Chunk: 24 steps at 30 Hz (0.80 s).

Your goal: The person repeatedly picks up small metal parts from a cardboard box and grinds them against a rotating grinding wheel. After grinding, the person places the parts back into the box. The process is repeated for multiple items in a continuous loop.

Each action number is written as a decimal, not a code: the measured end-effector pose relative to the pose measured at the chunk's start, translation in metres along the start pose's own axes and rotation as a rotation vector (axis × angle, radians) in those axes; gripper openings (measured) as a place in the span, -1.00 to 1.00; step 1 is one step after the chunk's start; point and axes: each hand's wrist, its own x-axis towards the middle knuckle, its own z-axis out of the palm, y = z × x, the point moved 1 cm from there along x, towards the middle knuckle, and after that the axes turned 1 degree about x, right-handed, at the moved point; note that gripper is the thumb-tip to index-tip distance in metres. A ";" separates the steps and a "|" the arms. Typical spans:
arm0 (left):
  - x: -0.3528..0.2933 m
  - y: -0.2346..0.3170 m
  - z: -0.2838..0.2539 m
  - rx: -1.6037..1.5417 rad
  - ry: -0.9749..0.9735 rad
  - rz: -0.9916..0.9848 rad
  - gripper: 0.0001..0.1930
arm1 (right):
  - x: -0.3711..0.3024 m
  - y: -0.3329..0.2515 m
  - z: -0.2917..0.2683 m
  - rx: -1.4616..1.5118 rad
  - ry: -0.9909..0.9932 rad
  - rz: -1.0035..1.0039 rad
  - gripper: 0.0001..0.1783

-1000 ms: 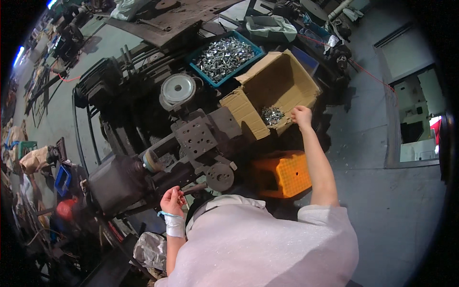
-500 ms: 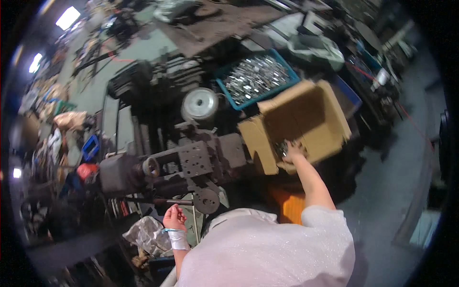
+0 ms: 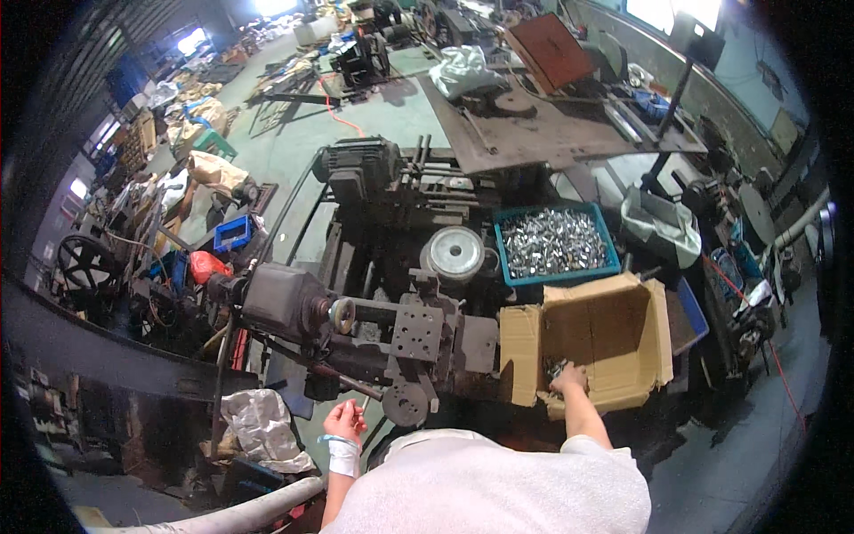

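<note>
Workshop machine [image 3: 415, 334] stood left of the cardboard box [image 3: 654, 334], flap [image 3: 519, 351] presumably splayed for access. Right hand [image 3: 570, 378] inside, left hand [image 3: 345, 420] outside; remotely, I couldn't tell either grip.

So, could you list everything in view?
Cardboard box: one, brown, right of machine
Small parts: uncounted, silvery, in box
Tray: one, teal, behind box
Metal pieces: many, silvery, in tray
Machine: one, dark grey, centre
Disc: one, pale grey, left of tray
Sack: one, white, back table
Crumpled bag: one, whitish, lower left
Crate: one, blue, left
Clutter: uncounted, mixed, along edges, indistinct
Shirt: one, white, bottom centre
Left hand: one, bare, near machine's front
Right hand: one, bare, inside box
</note>
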 end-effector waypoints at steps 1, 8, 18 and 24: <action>-0.001 0.001 -0.002 0.007 0.015 0.010 -0.82 | -0.003 -0.002 -0.004 0.004 -0.010 0.000 -0.10; -0.003 0.004 -0.012 0.032 0.088 0.040 -0.85 | 0.003 0.000 -0.012 0.006 0.006 -0.073 -0.21; 0.007 -0.014 0.000 0.005 0.021 0.013 -0.87 | 0.002 0.012 -0.012 0.168 -0.014 -0.097 -0.27; 0.012 -0.019 0.003 0.026 0.014 -0.028 -0.87 | 0.007 0.014 0.009 0.112 0.068 -0.140 -0.20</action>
